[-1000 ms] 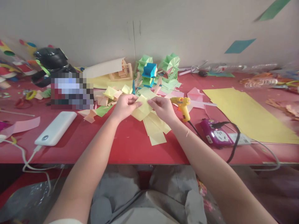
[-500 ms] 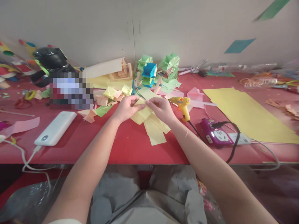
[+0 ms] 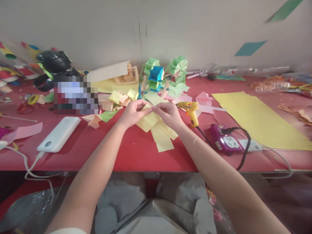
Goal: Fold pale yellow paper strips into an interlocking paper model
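Note:
A small square of yellow paper is pinched between my two hands above the red table. My left hand grips its upper left part with thumb and fingers. My right hand holds the corner on the other side, the thumbs almost meeting. Loose yellow paper strips lie under and below the hands. Just beyond my fingers are folded yellow paper pieces and a blue and green folded paper model. The yellow glue gun rests right of my right hand.
A purple power socket with a black cable sits at right, by a large yellow sheet. At left lie a white power bank and a black strapped object. Green folded models stand at the back.
My thumbs have come slightly closer together on the yellow paper. The view has shifted a little; everything else lies as before.

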A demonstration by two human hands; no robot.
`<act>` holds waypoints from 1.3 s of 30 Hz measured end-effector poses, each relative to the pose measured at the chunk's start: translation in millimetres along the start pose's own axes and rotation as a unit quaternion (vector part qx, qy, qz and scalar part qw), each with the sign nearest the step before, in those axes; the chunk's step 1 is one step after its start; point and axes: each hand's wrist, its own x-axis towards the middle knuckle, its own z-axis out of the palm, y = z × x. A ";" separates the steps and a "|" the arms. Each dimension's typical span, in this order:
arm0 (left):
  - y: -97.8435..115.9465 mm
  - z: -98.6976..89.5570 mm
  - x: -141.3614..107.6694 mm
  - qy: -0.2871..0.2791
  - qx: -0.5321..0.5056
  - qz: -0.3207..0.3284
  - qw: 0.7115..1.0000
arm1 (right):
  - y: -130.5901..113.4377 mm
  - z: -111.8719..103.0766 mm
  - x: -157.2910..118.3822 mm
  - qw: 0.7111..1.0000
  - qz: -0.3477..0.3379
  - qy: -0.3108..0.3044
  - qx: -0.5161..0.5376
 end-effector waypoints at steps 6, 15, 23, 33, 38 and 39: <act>1.7 0.5 0.3 -0.003 0.002 0.000 1.000 | 0.3 0.3 -0.5 1.000 0.009 0.006 -0.003; 9.9 3.5 -1.2 -0.009 0.013 -0.004 1.000 | 1.5 -1.0 -0.2 1.000 -0.026 -0.007 0.003; 2.0 0.9 0.6 0.061 0.023 0.014 0.998 | -1.4 2.8 -1.7 0.999 0.007 -0.032 0.021; -4.2 -3.5 2.7 0.066 -0.023 -0.024 0.997 | 9.7 -2.3 2.1 0.999 0.038 0.016 -0.008; -5.7 -6.5 3.0 0.081 -0.027 -0.013 0.996 | 10.5 -2.7 1.8 0.999 0.048 0.025 -0.005; -5.8 -7.1 3.0 0.079 -0.025 -0.015 0.996 | 11.4 -2.6 2.3 0.999 0.042 0.033 -0.003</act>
